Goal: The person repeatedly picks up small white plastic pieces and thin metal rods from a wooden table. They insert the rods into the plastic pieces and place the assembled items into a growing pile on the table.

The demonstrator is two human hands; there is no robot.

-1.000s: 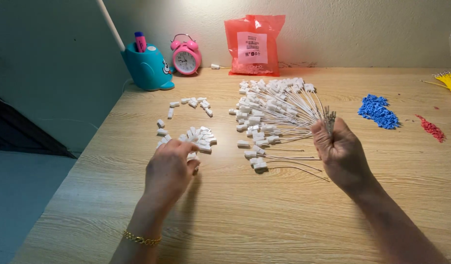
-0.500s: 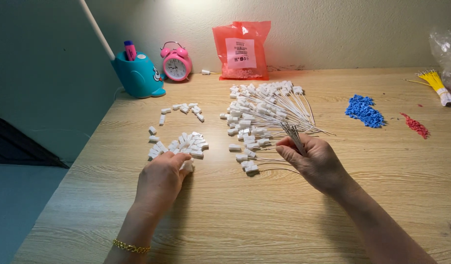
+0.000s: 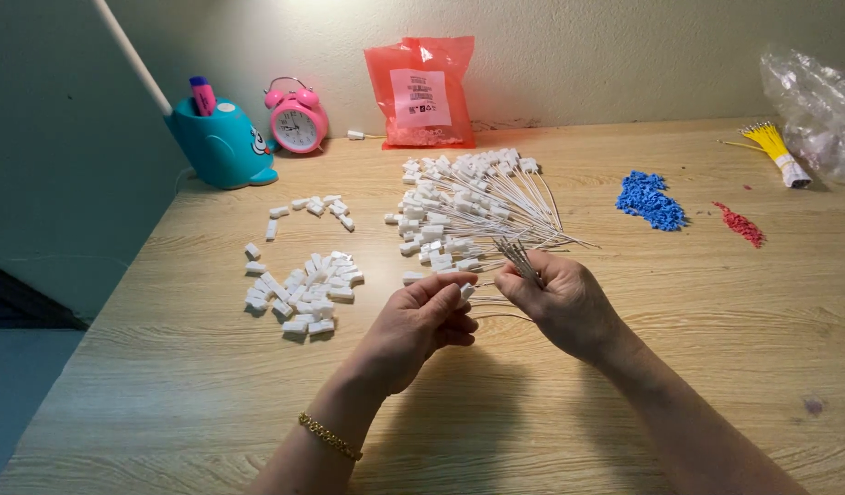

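Small white plastic connector (image 3: 464, 291), blocky, pinched in left hand (image 3: 415, 325) fingertips, touching the right hand (image 3: 562, 301). Right hand closed on a bundle of thin white wires (image 3: 519, 257) fanning away across the matte wood-grain table (image 3: 211, 403). Loose connector pile (image 3: 303, 291) just left of the left hand. Blue beads (image 3: 650, 198) well right of the wires.

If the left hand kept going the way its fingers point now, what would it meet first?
The left hand points up and right, holding a small white connector. Straight on, it would first meet the thin wires bunched in the right hand, though depth is hard to judge from this view.
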